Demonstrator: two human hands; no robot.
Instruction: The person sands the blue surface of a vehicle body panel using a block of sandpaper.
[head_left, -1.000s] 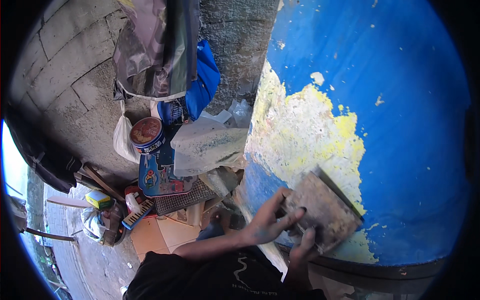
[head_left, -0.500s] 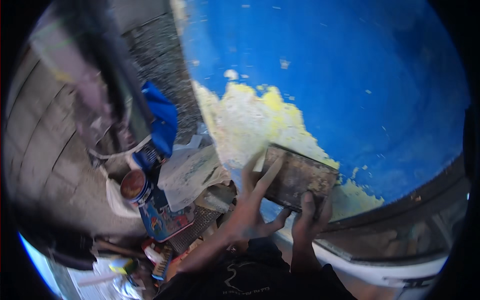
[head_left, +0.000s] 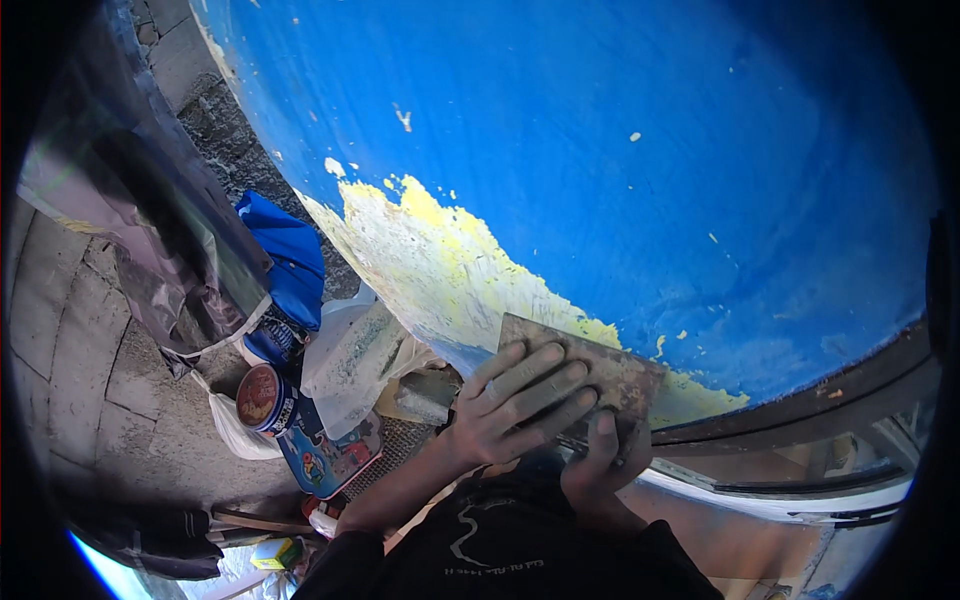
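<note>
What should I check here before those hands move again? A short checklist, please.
1. Left hand on the plate: ok, fingers spread over its face.
2. Right hand on the plate: ok, thumb at its lower part.
3. Right hand's grip firm: cannot tell, its other fingers are partly hidden.
4. Blue surface evenly coloured: not ok, a pale, yellow-edged patch breaks it.
5. Plate's far side clean: cannot tell, it faces away.
6. Tin clear of both hands: ok, it stands apart, off to the left.

Probably a cluttered corner of a home, judging by the block wall (head_left: 145,420), hanging bags (head_left: 288,265) and round tin (head_left: 259,395).
</note>
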